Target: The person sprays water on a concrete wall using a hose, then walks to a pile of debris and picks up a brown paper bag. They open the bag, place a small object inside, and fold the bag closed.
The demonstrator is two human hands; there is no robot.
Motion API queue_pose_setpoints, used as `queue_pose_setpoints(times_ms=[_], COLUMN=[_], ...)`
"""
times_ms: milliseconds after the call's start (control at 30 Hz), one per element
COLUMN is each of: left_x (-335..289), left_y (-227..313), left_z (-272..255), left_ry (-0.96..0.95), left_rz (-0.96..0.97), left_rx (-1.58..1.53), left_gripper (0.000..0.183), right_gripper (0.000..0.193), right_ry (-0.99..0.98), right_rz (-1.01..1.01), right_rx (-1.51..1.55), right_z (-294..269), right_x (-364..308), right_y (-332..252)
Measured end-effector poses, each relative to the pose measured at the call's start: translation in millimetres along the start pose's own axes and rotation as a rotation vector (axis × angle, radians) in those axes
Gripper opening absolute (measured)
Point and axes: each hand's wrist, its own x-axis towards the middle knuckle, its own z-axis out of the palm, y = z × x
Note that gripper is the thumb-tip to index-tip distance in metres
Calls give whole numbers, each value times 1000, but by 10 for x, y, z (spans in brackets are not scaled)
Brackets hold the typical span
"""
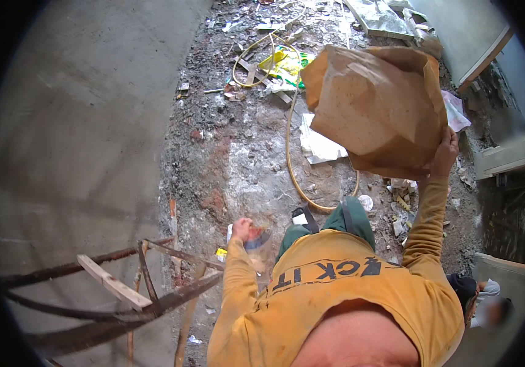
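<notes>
A large crumpled brown paper sack (378,101) is raised at the upper right, above the littered floor. My right hand (444,154) grips its lower right edge, with fingers wrapped on the paper and the arm stretched forward. My left hand (242,229) hangs low at my left side, its fingers curled. Beside those fingers is a see-through bluish-grey thing (258,239), blurred; whether the hand holds it is unclear. Between the sack and my legs, a white sheet (320,140) lies on the ground, partly covered by the sack in this view.
A pale yellow hose (289,156) loops across the rubble-strewn floor (253,122). A rusty metal frame (177,300) with a wooden slat (114,282) stands at my left, near the plastered wall (85,122). A yellow-green bag (287,64) lies ahead. At lower right is a person (465,290), partly visible.
</notes>
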Motion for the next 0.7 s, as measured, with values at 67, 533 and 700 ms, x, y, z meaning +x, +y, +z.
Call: queue_pose_setpoints(times_ms=[67,533,700], left_x=[525,3230,3540], left_y=[661,4451,5388], left_z=[92,3113,3583], left_ry=[58,-404,-229], left_rz=[254,477,581], left_rx=[353,-30,230], left_gripper=[16,42,65], right_gripper=[22,23,21], right_ry=[-16,-236,-424], right_rz=[27,-90,164], right_rx=[125,98,405], right_z=[491,3695,4927], right_x=[233,2525,3124], right_y=[-105,358,401])
